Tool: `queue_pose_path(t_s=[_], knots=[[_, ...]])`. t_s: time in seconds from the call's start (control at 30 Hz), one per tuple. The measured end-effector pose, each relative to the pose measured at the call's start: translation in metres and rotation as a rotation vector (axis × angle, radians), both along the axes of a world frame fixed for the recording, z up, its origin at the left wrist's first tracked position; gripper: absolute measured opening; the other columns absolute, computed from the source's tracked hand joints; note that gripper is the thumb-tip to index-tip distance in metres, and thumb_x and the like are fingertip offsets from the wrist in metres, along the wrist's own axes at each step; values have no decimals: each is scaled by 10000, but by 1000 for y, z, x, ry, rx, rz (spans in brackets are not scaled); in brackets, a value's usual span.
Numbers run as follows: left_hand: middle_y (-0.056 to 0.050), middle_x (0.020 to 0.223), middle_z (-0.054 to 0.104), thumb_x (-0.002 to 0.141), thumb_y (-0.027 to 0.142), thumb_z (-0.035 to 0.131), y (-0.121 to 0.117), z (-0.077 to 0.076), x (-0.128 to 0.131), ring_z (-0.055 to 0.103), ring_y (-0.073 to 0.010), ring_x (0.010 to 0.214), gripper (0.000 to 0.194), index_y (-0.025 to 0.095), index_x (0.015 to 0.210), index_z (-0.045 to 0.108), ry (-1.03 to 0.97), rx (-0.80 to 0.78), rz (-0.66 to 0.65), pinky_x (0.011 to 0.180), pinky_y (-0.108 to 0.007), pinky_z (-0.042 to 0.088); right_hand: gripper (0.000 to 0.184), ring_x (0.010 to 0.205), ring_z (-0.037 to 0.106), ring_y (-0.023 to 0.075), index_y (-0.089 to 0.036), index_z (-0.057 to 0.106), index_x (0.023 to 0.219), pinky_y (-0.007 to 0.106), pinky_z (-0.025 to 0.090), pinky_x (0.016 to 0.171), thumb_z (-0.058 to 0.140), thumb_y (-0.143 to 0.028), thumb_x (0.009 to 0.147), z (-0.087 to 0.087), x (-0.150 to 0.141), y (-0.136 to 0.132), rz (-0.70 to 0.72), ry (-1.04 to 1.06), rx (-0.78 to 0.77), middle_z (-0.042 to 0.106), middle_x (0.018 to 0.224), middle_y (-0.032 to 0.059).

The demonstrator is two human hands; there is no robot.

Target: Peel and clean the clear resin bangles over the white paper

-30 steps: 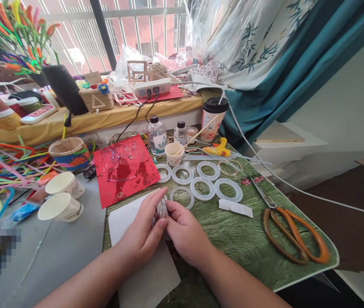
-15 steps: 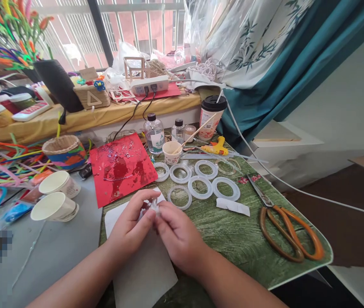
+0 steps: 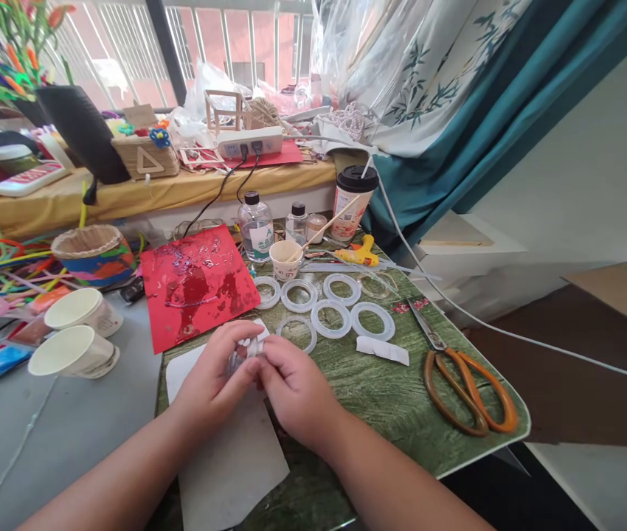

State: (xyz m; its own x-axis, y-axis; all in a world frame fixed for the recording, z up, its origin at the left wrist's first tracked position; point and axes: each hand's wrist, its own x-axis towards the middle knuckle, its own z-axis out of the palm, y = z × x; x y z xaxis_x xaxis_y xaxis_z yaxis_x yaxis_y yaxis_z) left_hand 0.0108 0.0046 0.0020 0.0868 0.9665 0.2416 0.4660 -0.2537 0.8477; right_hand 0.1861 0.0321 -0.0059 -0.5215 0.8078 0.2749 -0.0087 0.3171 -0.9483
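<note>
Above a sheet of white paper [image 3: 230, 472], both my hands are closed on a small clear, curved piece [image 3: 254, 346]. My left hand [image 3: 211, 380] curls round it from the left, with the thumb in front and the fingers behind. From the right, my right hand [image 3: 296, 387] pinches its edge. Most of the piece is hidden by the fingers, so its full shape does not show. Just beyond the hands lie several translucent ring moulds [image 3: 331, 318]. A red sheet [image 3: 200, 287] with glossy wet patches is at the upper left of the hands.
Large scissors [image 3: 457, 380] and a white strip [image 3: 383, 350] lie to the right. Behind the rings stand a small paper cup [image 3: 285, 260] with a stick, a labelled bottle [image 3: 257, 228] and a yellow glue gun [image 3: 358, 251]. Two paper cups [image 3: 75, 350] are on the left.
The whole scene has shifted left in view as the camera turned right. My fingers have turned the clear piece, and my left fingers are now bent more closely round it.
</note>
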Motion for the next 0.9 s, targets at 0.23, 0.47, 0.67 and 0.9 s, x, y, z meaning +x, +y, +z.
queue_pose_path(t_s=[0.23,0.47,0.67,0.9], knots=[[-72,1342,669,1058,294,557,0,-5,0,612,-251,1262,296,284,1349,614,-33,53,28,1050,-374,491,276,781,571,186,-218,530,770,315,477,723,488,-189,1041,-5,-2,-4,-102,-54,16,578,828,24],[-86,1382,675,1026,317,633,0,-7,1,628,-268,1275,372,286,1396,609,28,39,-31,1092,-415,493,235,1011,650,210,-215,695,996,362,532,956,478,-154,1061,0,-1,2,63,47,9,667,1041,69],[-86,1355,712,1005,372,662,-1,-4,3,652,-277,1247,350,267,1338,671,-120,-46,-7,1077,-417,509,202,971,635,191,-223,723,967,341,522,939,541,-151,1021,6,-2,-2,117,130,-87,651,1002,35],[-100,1282,719,1072,347,471,0,-7,2,670,-271,1178,294,228,1163,724,-523,-109,156,883,-359,580,324,763,584,164,-198,624,685,302,451,719,599,-255,1003,0,-1,1,-38,31,-211,595,779,2]])
